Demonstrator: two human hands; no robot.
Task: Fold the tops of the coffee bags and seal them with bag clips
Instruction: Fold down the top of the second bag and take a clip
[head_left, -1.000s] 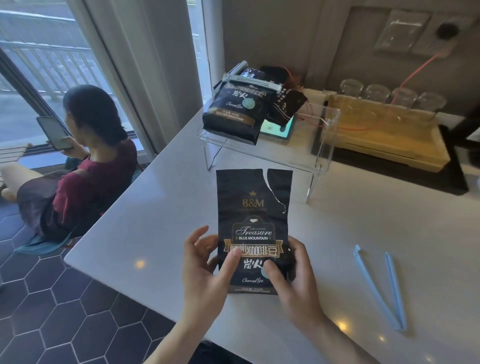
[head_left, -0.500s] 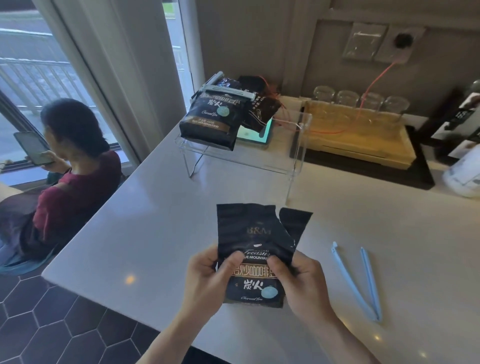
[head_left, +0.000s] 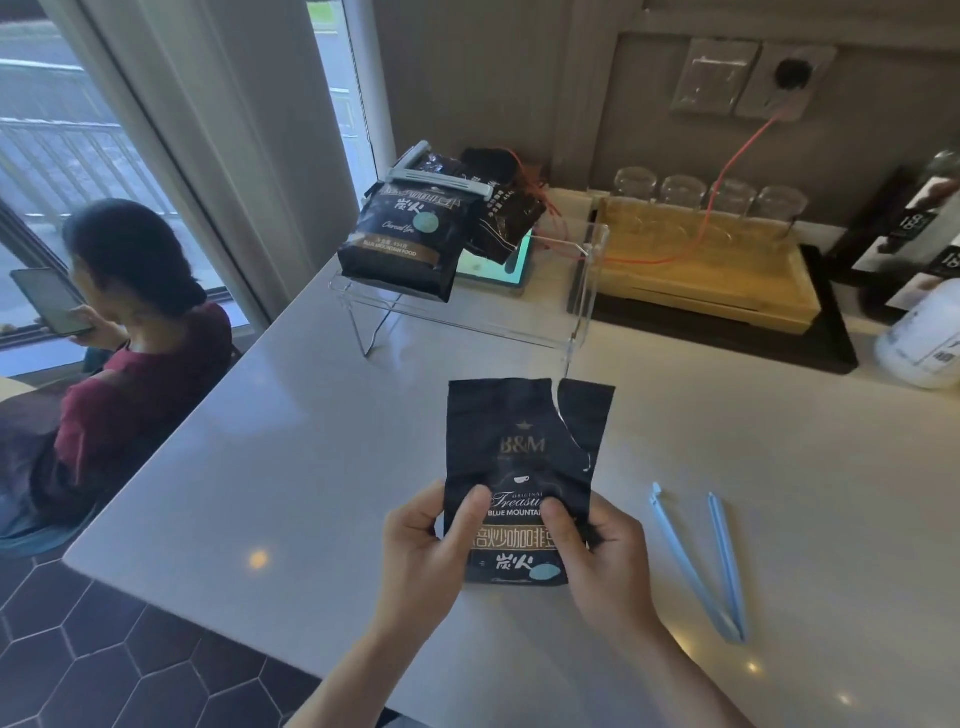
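Observation:
A black coffee bag (head_left: 524, 447) with a torn top edge stands upright in front of me over the white counter (head_left: 291, 447). My left hand (head_left: 421, 545) grips its left side, thumb on the front. My right hand (head_left: 597, 551) grips its right side, thumb pressed on the label. A light blue bag clip (head_left: 701, 566) lies open in a V on the counter to the right of my hands. On a clear acrylic stand (head_left: 582, 291) at the back lies another coffee bag (head_left: 405, 239), its top closed with a grey clip (head_left: 441, 179).
A second dark bag (head_left: 506, 218) and a tablet lie on the stand. A wooden tray (head_left: 701, 265) with upturned glasses sits at the back right, a white bottle (head_left: 924, 338) at the far right. A seated person (head_left: 130, 322) with a phone is left of the counter.
The bag's top, bent over toward me half a second ago, now stands straight again. My hands have slid up from the bag's bottom to its middle.

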